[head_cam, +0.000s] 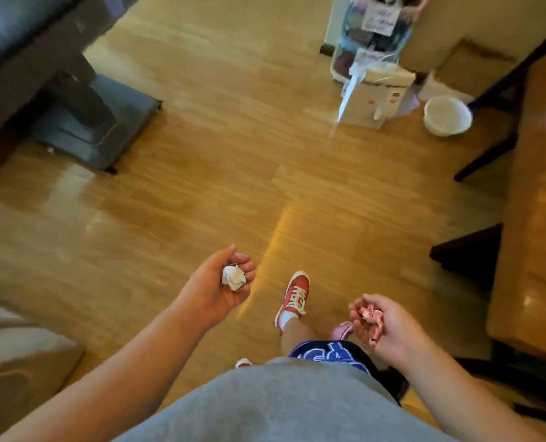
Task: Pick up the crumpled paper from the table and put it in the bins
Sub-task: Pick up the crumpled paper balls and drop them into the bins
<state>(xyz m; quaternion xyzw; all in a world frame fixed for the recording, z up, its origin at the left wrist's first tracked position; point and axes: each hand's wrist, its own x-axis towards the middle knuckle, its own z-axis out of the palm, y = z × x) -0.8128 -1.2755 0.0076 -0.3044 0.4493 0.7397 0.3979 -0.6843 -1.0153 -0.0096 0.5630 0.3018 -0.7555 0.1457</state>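
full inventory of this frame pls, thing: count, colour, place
crumpled paper: 1, white, in left palm
crumpled paper wad: 1, pink, in right hand
bin: 1, white, round, on floor far right
water dispenser: 1, white, far wall, left of bin
table: 1, wooden, right edge
floor: 1, tan wood, centre
black furniture: 1, dark, top left
sofa: 1, grey-beige, lower left
shoe: 1 clearly seen, red with white laces, on floor
left hand: 1, cupped around white paper
right hand: 1, curled on pink paper
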